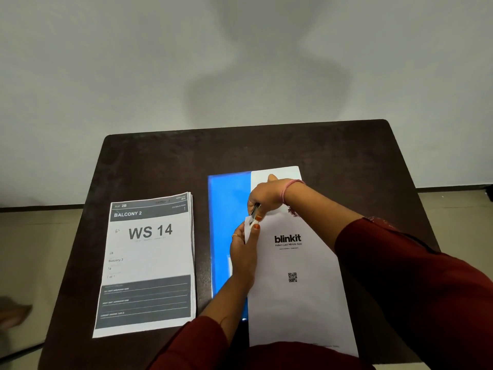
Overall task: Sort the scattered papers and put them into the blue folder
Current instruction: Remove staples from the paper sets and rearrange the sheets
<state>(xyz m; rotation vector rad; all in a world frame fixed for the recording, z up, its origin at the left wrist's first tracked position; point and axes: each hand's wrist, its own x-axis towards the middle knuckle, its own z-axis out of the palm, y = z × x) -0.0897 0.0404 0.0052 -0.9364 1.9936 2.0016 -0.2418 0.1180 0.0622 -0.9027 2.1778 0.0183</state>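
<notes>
The blue folder (228,222) lies open on the dark table (165,161), right of centre. White "blinkit" papers (296,263) lie on its right half. My right hand (266,196) reaches across these papers and grips a small metal clip (255,209) at their left edge. Just below it, my left hand (244,252) pinches the papers' left edge, which is lifted slightly. A neat stack of "WS 14" papers (149,263) lies on the left side of the table, apart from both hands.
The table's far edge meets a pale wall (240,62). Bare dark tabletop shows behind the folder and between the two paper piles. At the far left a person's foot (13,313) rests on the beige floor.
</notes>
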